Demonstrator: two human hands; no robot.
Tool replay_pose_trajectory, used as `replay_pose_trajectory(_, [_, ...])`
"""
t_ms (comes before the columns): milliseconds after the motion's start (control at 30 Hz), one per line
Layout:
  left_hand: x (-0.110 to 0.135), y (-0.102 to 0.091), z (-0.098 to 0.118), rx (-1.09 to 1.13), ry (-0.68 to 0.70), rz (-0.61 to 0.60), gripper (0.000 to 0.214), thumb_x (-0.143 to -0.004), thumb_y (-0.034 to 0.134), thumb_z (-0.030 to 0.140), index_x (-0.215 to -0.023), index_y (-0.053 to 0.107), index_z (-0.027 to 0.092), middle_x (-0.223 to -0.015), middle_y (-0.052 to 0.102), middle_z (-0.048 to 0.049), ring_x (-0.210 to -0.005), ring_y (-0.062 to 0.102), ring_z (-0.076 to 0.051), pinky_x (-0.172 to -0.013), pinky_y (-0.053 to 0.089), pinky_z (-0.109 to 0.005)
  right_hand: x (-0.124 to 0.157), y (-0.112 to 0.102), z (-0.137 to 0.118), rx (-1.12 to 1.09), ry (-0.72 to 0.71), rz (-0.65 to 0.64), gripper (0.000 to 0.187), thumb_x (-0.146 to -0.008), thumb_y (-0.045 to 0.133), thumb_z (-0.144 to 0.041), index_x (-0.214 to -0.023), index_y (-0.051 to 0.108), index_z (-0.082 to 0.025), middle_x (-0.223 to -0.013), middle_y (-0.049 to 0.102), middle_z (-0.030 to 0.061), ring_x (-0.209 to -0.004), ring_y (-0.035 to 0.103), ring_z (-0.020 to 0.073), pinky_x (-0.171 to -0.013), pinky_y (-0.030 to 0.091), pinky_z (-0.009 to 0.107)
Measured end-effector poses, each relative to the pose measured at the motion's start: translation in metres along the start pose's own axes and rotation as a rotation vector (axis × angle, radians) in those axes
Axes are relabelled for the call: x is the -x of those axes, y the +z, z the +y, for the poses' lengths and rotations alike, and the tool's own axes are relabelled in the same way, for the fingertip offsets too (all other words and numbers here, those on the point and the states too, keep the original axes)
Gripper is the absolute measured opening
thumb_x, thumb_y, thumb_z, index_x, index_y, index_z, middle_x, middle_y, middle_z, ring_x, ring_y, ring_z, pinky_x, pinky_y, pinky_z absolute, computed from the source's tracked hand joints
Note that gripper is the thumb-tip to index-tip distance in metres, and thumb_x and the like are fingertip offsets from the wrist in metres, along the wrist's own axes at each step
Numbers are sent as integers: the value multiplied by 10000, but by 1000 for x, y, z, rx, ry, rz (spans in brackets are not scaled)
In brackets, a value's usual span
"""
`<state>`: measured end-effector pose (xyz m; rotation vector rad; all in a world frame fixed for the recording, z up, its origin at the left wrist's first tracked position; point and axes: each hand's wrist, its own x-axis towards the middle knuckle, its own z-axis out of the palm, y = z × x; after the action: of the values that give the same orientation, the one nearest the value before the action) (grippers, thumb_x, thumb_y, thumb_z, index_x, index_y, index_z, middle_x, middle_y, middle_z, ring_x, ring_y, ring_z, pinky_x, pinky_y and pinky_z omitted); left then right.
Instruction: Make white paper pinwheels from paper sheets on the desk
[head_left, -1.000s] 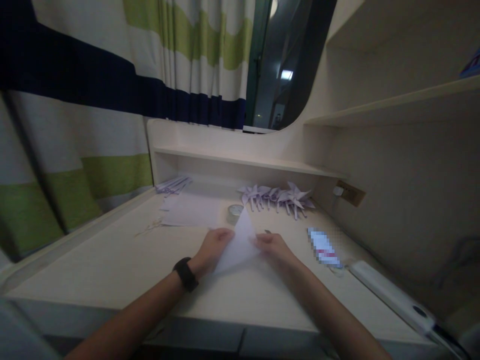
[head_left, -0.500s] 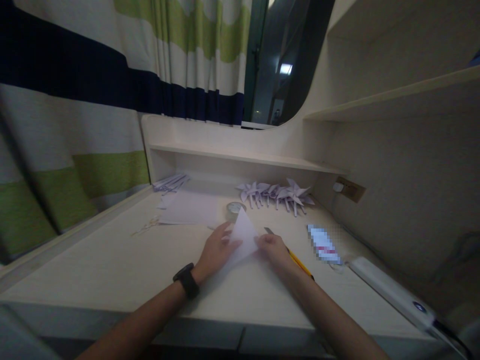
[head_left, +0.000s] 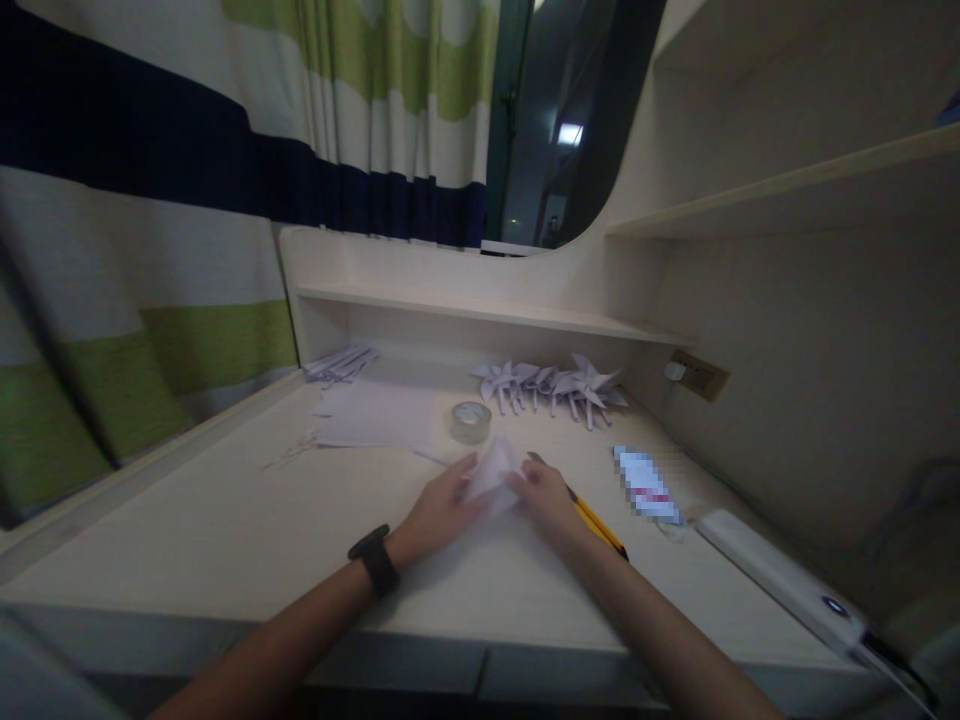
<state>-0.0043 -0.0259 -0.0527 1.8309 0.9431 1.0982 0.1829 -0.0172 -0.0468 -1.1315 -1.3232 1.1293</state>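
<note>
Between my two hands is a folded piece of white paper [head_left: 495, 468], slightly blurred, with a peak pointing away from me. My left hand [head_left: 439, 505], with a black watch on the wrist, grips its left side. The fingers of my right hand [head_left: 544, 495] pinch its right edge. Just beyond the paper lies a roll of clear tape [head_left: 471, 422]. A yellow utility knife [head_left: 600, 525] rests beside my right forearm, its blade end partly hidden behind my right hand.
Several paper pinwheels [head_left: 555, 385] lie at the back right. White sheets [head_left: 379, 410] and rolled paper sticks [head_left: 341, 365] are at the back left, thin loose pieces [head_left: 289, 452] nearby. A phone [head_left: 646, 485] and a white power strip [head_left: 780, 575] occupy the right side. A shelf [head_left: 480, 310] spans the back.
The paper's tall point has dropped lower and tilted between my hands, uncovering the tape roll. My left hand has turned slightly, and both hands keep hold of the paper.
</note>
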Motion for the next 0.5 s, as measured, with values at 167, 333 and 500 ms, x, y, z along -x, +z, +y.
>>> replay_pose_trajectory(167, [-7, -9, -5, 10, -81, 173, 403, -884, 443, 449, -986, 649, 118, -993, 687, -124, -906, 624, -256, -805, 480, -366, -2, -2, 1, -34, -29, -6, 516, -556, 749, -585, -581, 400, -206, -509, 555, -26, -423, 538, 125, -383, 383, 214])
replay_pose_trajectory(333, [-11, -14, -4, 322, -213, 281, 366, -774, 600, 440, -910, 643, 103, -871, 698, -121, -731, 643, -220, -635, 504, -310, -5, -8, 6, -81, -29, 66, 481, -544, 782, -539, -684, 467, -204, -606, 627, -1, -466, 582, 159, -396, 428, 241])
replay_pose_trajectory(500, [-13, -28, 2, 370, -278, 245, 510, -644, 724, 355, -1077, 607, 112, -884, 697, -110, -720, 658, -217, -598, 533, -316, -9, -20, 8, -63, -30, -37, 461, -514, 821, -466, -751, 530, -199, -666, 667, 4, -543, 620, 182, -480, 497, 281])
